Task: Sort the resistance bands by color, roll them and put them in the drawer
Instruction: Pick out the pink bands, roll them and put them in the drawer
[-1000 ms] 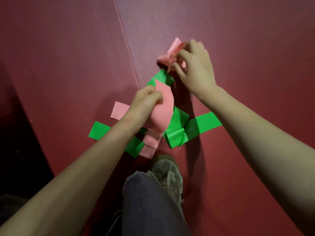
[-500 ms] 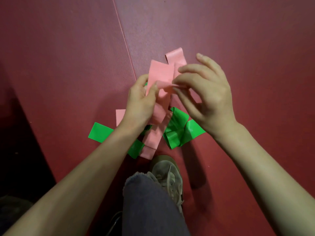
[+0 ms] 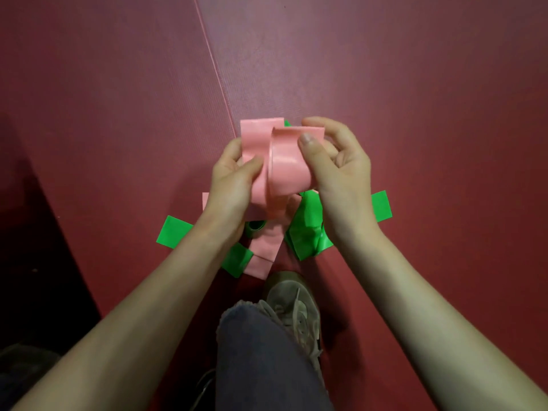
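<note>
Now held: a pink band (image 3: 289,170), lifted above the pile that lies beyond my shoe (image 3: 292,301), curling in a loop between both my hands.
Left hand (image 3: 231,185): fingers and thumb curled round the band's left fold, with the thumb pressing on its front.
Right hand (image 3: 338,170): thumb pinching the loop's upper edge against fingers curled behind it.
Green bands (image 3: 308,229): crumpled on the mat (image 3: 415,84) just beyond the shoe. One flat end pokes out to the shoe's far left, another to its far right past my right wrist.
Pink strip (image 3: 265,247): flat on the mat just beyond the shoe's toe, lying over green. I cannot tell whether it is the held band's tail.
Seam (image 3: 216,75): a thin line in the red mat, running away from the shoe.
Knee (image 3: 261,351): in jeans, nearer to me than the shoe.
</note>
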A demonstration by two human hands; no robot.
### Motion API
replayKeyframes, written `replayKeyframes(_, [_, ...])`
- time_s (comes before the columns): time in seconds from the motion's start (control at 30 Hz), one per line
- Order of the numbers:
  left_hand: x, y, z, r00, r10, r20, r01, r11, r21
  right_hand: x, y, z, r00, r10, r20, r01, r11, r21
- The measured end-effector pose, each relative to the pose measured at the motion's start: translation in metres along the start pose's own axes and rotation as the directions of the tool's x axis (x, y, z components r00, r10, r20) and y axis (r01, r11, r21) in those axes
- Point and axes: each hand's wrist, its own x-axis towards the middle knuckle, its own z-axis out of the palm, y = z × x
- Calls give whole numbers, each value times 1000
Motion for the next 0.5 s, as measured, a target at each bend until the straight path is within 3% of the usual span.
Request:
replayKeyframes(0.17, [-6, 7, 7, 1000, -19, 16, 20, 999, -32, 4, 7, 10, 997, 69, -30, -67, 997, 50])
replayKeyframes(0.5, [-21, 12, 20, 996, -53, 73, 52, 999, 13, 7, 4, 6, 999, -35, -42, 36, 999, 34])
